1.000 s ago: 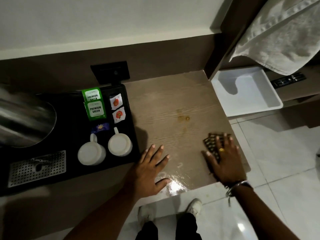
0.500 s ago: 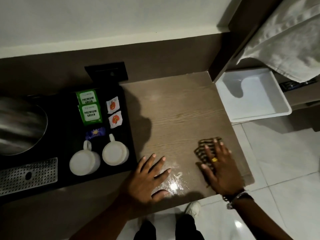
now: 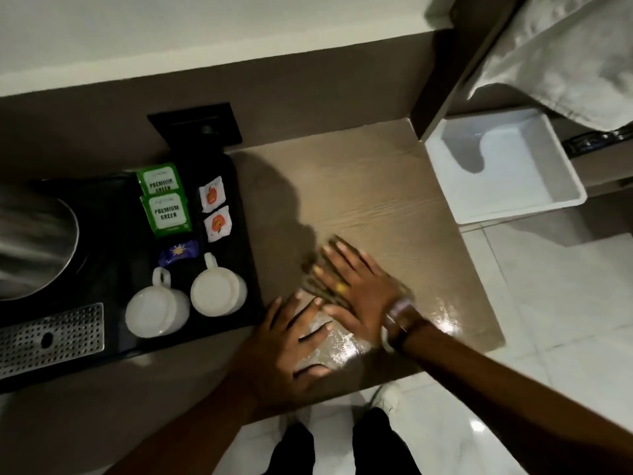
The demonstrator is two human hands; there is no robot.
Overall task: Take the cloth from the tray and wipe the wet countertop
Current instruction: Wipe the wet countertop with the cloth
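Observation:
A dark striped cloth [image 3: 317,284] lies flat on the wooden countertop [image 3: 370,200], mostly hidden under my right hand [image 3: 356,289], which presses on it with fingers spread. My left hand [image 3: 291,341] rests flat and spread on the counter's front edge, just left of and below the right hand, its fingertips close to the cloth. Wet, shiny patches [image 3: 442,320] glisten near the front edge, on both sides of my right wrist. The white tray [image 3: 548,149] stands to the right of the counter with nothing in it.
A black tray [image 3: 239,255] at the left carries two white cups [image 3: 219,293], green tea packets [image 3: 166,214] and small sachets. A steel kettle [image 3: 30,238] and a perforated metal drip plate [image 3: 51,334] are further left. A white towel [image 3: 565,53] hangs top right. Tiled floor lies below.
My right hand has slid the cloth leftward across the counter, from near the right edge to the middle, close to my left hand. The left hand has stayed in place.

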